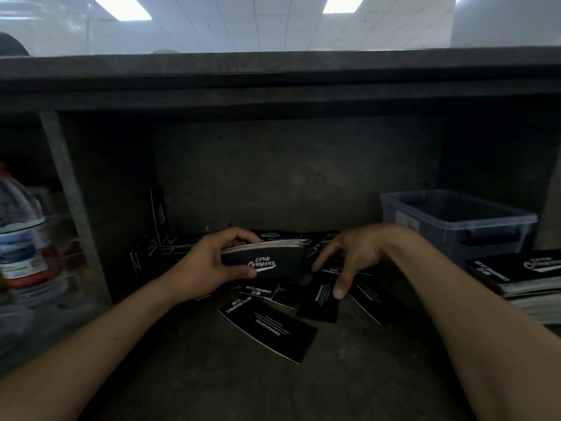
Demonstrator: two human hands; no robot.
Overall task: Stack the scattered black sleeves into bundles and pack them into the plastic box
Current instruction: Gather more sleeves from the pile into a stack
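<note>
Head view: left hand point(209, 265) curled round bundle of sleeves point(267, 258), thumb across front, script logo "Camping". Loose sleeve point(267, 329) flat below: "CAMPING CLUB", "DRINK&COFFEE". Right hand point(349, 259) fingers spread, one fingertip touching scattered sleeve point(318, 302). Plastic box point(455, 226) far right, behind sleeve stack point(516, 275).

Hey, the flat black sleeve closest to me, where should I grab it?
Probably its right short end, coming from the right with the right hand. The nearest sleeve lies flat and diagonal, that end is uncovered, and the left hand is busy gripping the bundle.
</note>
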